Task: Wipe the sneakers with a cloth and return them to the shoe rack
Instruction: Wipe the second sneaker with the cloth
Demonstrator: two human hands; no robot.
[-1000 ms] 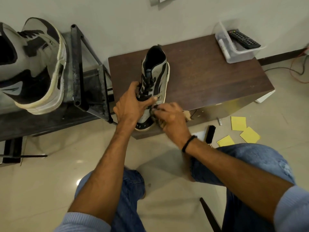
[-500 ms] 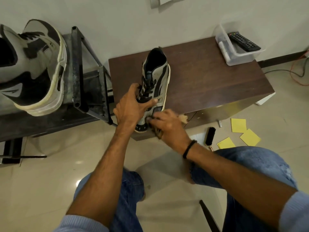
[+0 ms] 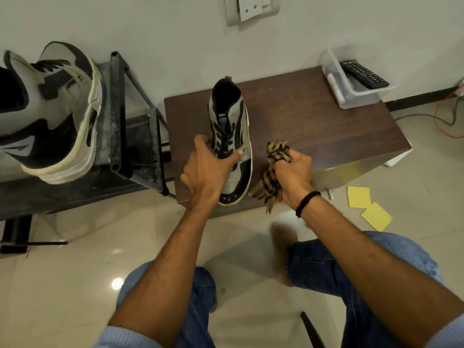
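Our left hand (image 3: 208, 169) grips the sneaker (image 3: 232, 121) across its laces, with the thumb on one side and the fingers on the other. Our right hand (image 3: 295, 169) is closed tight around a bunched cloth (image 3: 270, 177) with yellow and black checks. The cloth sticks out above and below the fist.

The sneaker stands on its sole on the brown table (image 3: 326, 126), toe toward us and heel toward the wall. The low end of the cloth hangs just beside the toe. We cannot tell if it touches.

At the far right corner of the table sits a clear box (image 3: 356, 100). A black remote (image 3: 364, 74) lies slanted across the top of it. Down inside, by the left wall, there is a long white thing (image 3: 335, 86). We cannot tell what it is.

A second sneaker (image 3: 50, 116) sits on the dark shoe rack (image 3: 118, 116) to the left of the table. Yellow papers (image 3: 359, 197) lie on the floor.

Half a second ago, our right hand pressed the cloth against the side of the sneaker near the toe. Now that hand has pulled away to the right, and we see much more of the cloth. Our left hand has kept its hold, and the sneaker is in the same spot.
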